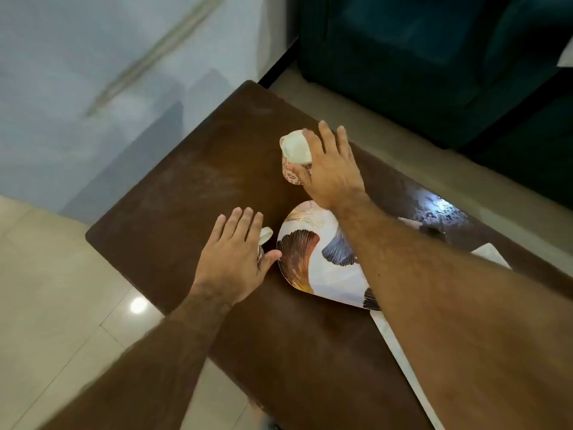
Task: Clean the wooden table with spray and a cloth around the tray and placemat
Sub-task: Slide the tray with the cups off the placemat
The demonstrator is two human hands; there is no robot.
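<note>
The brown wooden table (186,187) shows dusty streaks on its far part. A round placemat (313,268) with a fan-leaf pattern lies near its middle. Just beyond the mat, my right hand (331,172) holds a small white cup with red flowers (293,153), tilted, with my thumb against its side and my fingers over its rim. My left hand (235,259) lies with straight fingers over a second cup (266,235) at the mat's left edge; only a bit of its white rim shows. A white tray edge (400,352) runs under my right forearm. No spray or cloth is in view.
A dark teal sofa (418,57) stands beyond the table's far right side. Pale floor tiles (46,290) lie to the left. A white flat thing (490,254) peeks out behind my right forearm, next to a bright glare on the wood.
</note>
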